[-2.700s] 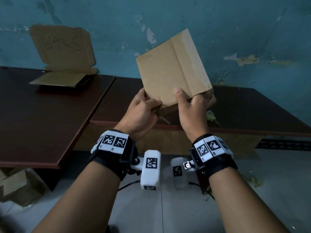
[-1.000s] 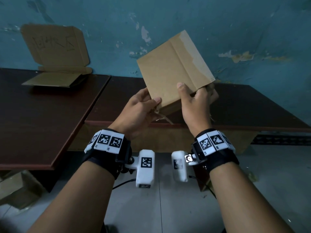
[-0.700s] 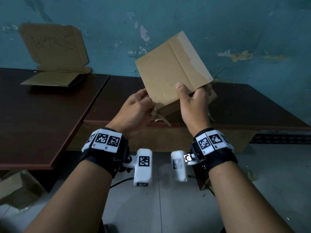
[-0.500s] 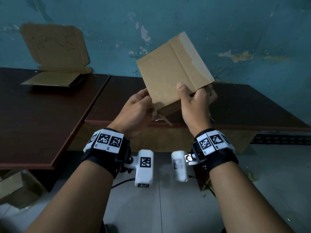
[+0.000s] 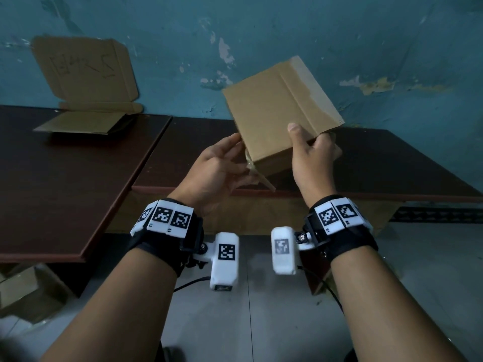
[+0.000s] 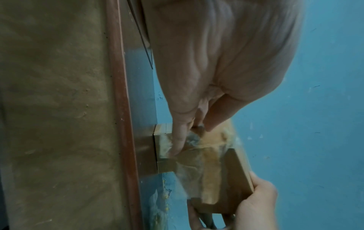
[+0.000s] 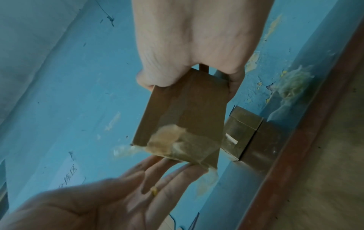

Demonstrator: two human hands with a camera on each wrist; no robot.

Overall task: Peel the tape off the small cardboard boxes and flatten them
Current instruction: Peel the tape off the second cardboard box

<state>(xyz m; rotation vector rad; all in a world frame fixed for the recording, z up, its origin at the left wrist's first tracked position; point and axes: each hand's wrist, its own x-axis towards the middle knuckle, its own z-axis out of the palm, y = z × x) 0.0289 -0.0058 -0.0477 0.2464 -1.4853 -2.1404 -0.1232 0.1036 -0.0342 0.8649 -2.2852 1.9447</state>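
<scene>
the small cardboard box [image 5: 277, 116] is held in the air at centre frame of the head view, tilted, above the dark table [image 5: 366, 163]. the right hand [image 5: 312, 158] grips its lower right edge, thumb on the near face; the other fingers wrap behind and are hidden there. the left hand [image 5: 217, 165] is at the lower left corner with its fingers [image 7: 171, 169] nearly straight, touching the box's taped end. clear tape [image 6: 187, 157] shows there, wrinkled and partly lifted with brown fibres stuck to it, but blur hides how much is loose. an opened flat carton [image 5: 86, 87] leans against the blue wall [image 5: 313, 27] at upper left, its handwriting unreadable. another box [image 5: 23, 286] at lower left is cut off.
</scene>
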